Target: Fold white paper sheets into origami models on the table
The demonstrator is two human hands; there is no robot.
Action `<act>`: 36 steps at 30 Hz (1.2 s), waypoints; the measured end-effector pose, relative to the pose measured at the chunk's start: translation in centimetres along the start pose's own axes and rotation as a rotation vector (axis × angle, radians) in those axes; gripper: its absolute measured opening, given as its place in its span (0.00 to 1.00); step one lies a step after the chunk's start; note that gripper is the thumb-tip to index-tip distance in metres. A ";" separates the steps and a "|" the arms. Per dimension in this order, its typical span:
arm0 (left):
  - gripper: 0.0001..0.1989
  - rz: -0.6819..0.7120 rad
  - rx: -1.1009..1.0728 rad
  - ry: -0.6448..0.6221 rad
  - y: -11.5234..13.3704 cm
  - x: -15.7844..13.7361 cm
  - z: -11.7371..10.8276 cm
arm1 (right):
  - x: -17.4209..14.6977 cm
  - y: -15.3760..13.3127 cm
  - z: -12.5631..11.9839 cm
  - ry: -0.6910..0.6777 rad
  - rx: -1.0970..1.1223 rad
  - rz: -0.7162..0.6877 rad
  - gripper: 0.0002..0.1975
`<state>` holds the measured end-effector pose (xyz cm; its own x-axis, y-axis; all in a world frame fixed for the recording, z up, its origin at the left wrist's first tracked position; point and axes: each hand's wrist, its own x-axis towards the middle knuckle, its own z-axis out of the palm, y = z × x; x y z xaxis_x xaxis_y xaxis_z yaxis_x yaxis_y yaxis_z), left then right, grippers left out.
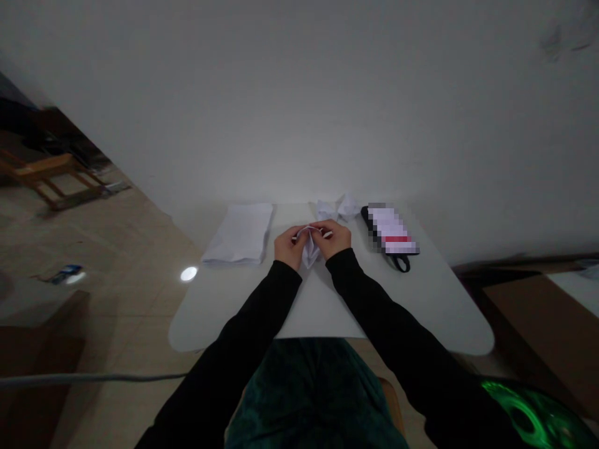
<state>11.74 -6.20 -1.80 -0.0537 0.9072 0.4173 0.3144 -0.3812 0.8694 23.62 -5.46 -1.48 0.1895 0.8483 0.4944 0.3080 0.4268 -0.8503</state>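
Observation:
Over the middle of the white table, a folded piece of white paper [309, 252] is pinched between both hands. My left hand [289, 247] grips its left side, fingers closed with the thumb pressed on the paper. On the other side, my right hand [336, 239] is closed on it too, thumb and fingers meeting near the top edge. The paper has creases and comes to a point at the bottom. Just behind the hands lie two more folded white paper pieces, one on the left [326, 209] and one on the right [347, 207].
A stack of white paper sheets [241, 234] lies at the table's left. On the right rests a phone [393, 231] with a black strap loop [401, 263]. The white table [421, 312] stands against a wall [299, 100]. A green-lit round object [519, 411] is at lower right.

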 end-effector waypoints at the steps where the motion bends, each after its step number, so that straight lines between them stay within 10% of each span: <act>1: 0.11 0.002 0.007 0.009 0.1 0.0 0.0 | 0.1 0.0 0.0 0.003 -0.004 0.019 0.07; 36: 0.06 0.100 0.047 0.009 0.9 0.1 -0.7 | -0.3 0.2 -0.3 -0.142 0.106 0.095 0.08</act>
<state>11.41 -6.62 -0.79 -0.0284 0.8634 0.5037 0.3631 -0.4606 0.8099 23.92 -5.74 -1.69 0.0769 0.9189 0.3869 0.1939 0.3669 -0.9098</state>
